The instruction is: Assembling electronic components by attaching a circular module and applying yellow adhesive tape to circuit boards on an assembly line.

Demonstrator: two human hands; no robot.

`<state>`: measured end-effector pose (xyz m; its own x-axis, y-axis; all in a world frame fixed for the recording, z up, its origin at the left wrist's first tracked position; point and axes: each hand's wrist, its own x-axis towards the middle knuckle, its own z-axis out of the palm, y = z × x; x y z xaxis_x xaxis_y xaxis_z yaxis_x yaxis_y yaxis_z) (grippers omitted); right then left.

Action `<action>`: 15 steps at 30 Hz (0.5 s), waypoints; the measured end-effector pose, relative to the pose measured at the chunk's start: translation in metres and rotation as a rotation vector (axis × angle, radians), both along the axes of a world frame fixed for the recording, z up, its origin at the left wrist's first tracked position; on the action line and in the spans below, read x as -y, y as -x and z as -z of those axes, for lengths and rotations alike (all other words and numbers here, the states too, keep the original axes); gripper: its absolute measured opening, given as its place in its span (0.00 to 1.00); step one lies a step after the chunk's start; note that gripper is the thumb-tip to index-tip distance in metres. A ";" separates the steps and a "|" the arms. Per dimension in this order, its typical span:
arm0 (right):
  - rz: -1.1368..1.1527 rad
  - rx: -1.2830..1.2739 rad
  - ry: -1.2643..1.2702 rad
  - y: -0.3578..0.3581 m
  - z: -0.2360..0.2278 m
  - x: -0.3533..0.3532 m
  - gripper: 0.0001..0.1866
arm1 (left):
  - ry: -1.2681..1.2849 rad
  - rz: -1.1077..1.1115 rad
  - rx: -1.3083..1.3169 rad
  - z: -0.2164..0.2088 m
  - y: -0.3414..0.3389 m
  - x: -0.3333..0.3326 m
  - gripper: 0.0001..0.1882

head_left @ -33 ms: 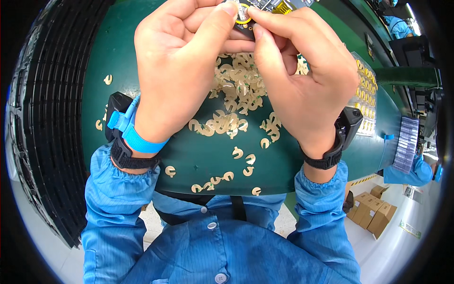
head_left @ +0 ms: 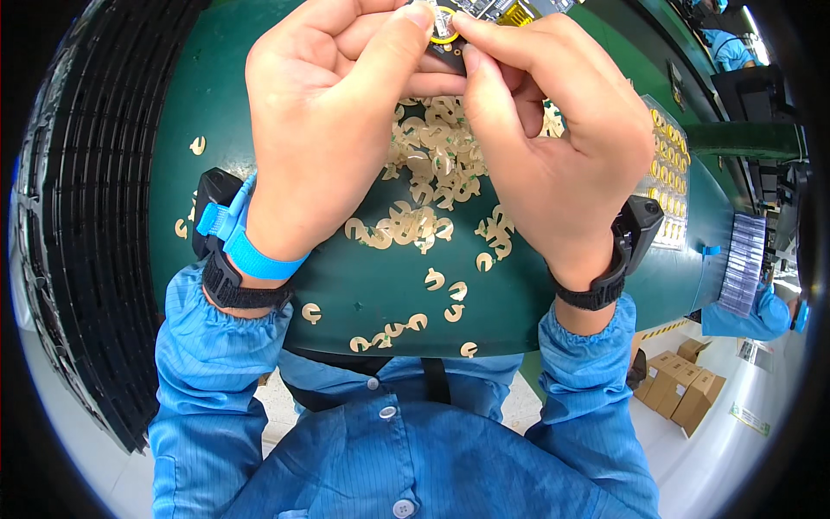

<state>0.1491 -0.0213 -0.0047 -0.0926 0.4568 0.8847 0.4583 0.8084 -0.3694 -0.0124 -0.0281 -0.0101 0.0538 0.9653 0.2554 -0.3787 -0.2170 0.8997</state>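
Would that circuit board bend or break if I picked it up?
The circuit board would probably feel stiff, since the part showing looks flat. It might be fragile, because little parts crowd its face. It's probably light, as only the fingers seem to hold it.

A flat black circuit board [head_left: 497, 8] with silver and yellow parts is gripped by the left fingers [head_left: 399, 39], partly beyond view. On it, a round silver piece with yellow rim [head_left: 445, 37] sits between the left thumb and the right fingers [head_left: 489, 41].
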 end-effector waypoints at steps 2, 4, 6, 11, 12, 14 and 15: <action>-0.010 0.101 -0.045 -0.002 0.004 -0.004 0.11 | -0.004 0.000 -0.002 0.001 0.001 -0.001 0.14; -0.011 0.102 -0.034 -0.001 0.003 -0.003 0.11 | -0.014 0.004 -0.006 0.002 0.002 -0.001 0.14; -0.022 0.022 -0.014 0.005 -0.004 0.004 0.11 | -0.017 0.001 0.001 0.004 0.003 -0.001 0.14; 0.113 0.255 -0.138 -0.005 0.001 -0.006 0.12 | -0.012 0.016 0.034 0.003 0.002 -0.001 0.13; 0.045 0.117 -0.058 0.000 -0.003 0.004 0.12 | -0.011 0.023 0.037 0.005 0.003 -0.002 0.13; -0.021 -0.020 0.020 0.003 -0.005 0.007 0.13 | -0.013 0.032 0.042 0.004 0.005 -0.003 0.13; -0.013 0.048 -0.019 0.000 0.002 0.001 0.12 | -0.004 0.074 0.087 0.003 0.006 -0.004 0.14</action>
<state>0.1490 -0.0225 -0.0062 -0.1413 0.4387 0.8875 0.4645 0.8210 -0.3319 -0.0183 -0.0245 -0.0131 0.1028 0.9585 0.2658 -0.4701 -0.1887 0.8622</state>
